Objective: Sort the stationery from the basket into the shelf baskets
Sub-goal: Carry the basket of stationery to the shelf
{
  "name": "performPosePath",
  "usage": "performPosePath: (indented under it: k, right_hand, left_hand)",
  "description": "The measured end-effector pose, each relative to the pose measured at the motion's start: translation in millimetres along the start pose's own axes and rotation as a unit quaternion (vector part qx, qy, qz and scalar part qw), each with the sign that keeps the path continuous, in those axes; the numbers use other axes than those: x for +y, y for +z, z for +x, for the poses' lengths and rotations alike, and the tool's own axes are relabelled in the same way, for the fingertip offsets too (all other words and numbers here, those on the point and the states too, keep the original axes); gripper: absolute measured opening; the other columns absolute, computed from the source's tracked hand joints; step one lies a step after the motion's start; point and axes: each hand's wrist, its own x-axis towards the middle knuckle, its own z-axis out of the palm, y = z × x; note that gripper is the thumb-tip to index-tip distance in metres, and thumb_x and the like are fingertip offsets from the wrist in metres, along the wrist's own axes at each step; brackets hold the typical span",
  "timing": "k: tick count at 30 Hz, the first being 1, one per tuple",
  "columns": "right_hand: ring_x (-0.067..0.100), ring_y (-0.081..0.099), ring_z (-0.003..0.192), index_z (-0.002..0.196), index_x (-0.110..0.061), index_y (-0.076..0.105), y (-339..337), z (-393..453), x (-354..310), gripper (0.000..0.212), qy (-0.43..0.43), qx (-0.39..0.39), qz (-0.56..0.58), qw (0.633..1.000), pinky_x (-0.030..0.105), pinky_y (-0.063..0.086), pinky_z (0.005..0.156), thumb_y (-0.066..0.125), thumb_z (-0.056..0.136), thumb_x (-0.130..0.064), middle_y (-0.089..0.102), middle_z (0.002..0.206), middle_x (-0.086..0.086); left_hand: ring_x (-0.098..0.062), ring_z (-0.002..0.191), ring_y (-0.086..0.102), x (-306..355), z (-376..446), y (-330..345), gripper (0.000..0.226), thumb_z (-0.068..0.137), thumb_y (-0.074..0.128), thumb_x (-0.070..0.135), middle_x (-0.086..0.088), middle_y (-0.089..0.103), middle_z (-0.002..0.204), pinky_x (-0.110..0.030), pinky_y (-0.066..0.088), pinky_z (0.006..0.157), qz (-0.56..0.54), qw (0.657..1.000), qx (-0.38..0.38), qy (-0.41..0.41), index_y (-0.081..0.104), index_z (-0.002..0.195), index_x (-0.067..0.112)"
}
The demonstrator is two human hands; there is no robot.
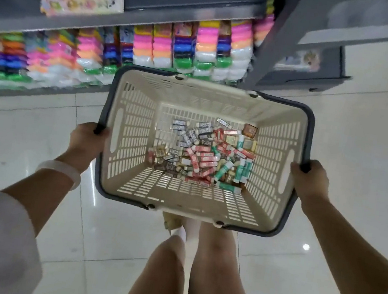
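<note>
Grey shelf unit point(140, 20) upper left; stacked colourful clay packs point(166, 47) under its board; glossy white floor tiles point(360, 149) right of it.

One head-worn camera looks steeply down and forward from above the hands, close enough that the left hand point(88, 139) and right hand point(308, 180) flank the basket point(127, 138); the shelf point(155, 18) lies beyond them, the floor point(361, 144) beneath.
</note>
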Motion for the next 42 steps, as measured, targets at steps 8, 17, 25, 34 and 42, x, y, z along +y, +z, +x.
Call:
performPosePath:
  k: [8,17,25,34,42]
  right_hand:
    - [0.034,0.058,0.088,0.107,-0.002,0.055,-182,-50,86,0.025,0.099,0.064,0.134,0.984,0.045,0.05,0.078,0.053,0.087,-0.017,0.058,0.094,0.017]
    - [0.025,0.059,0.078,0.107,-0.003,0.056,-378,6,181,0.03,0.148,0.104,0.22,0.959,0.032,0.049,0.064,0.048,0.091,-0.027,0.061,0.089,0.009]
    - [0.025,0.052,0.075,0.09,-0.005,0.059,-542,104,209,0.035,0.153,0.199,0.225,0.941,0.031,0.044,0.065,0.041,0.09,-0.036,0.057,0.079,0.009]
    - [0.023,0.052,0.081,0.106,-0.001,0.059,-667,249,194,0.038,0.175,0.26,0.255,0.915,0.031,0.041,0.071,0.041,0.094,-0.033,0.056,0.09,0.01]
    - [0.022,0.056,0.078,0.108,-0.003,0.06,-754,391,137,0.03,0.144,0.224,0.283,0.921,0.029,0.042,0.072,0.047,0.092,-0.024,0.058,0.093,0.008]
  left_hand:
    - [-0.046,0.096,0.055,154,-114,10,0.042,0.098,0.038,0.026,-0.034,0.058,0.101,-0.043,0.044,0.079,0.148,0.967,-0.101,0.178,0.052,0.102,-0.013]
    - [-0.037,0.096,0.057,372,-226,105,0.025,0.094,0.045,0.018,-0.022,0.061,0.1,-0.034,0.037,0.073,0.109,0.954,-0.147,0.239,0.059,0.104,0.0]
    - [-0.031,0.088,0.059,577,-272,182,0.025,0.094,0.047,0.02,-0.013,0.061,0.093,-0.035,0.046,0.072,0.088,0.932,-0.174,0.304,0.059,0.109,0.005]
    - [-0.027,0.088,0.059,798,-267,267,0.031,0.091,0.046,0.016,-0.013,0.06,0.103,-0.035,0.048,0.072,0.044,0.944,-0.184,0.27,0.053,0.119,0.004]
    - [-0.025,0.086,0.055,970,-218,286,0.026,0.087,0.05,0.018,-0.008,0.057,0.092,-0.033,0.048,0.079,0.008,0.957,-0.18,0.229,0.059,0.109,0.005]
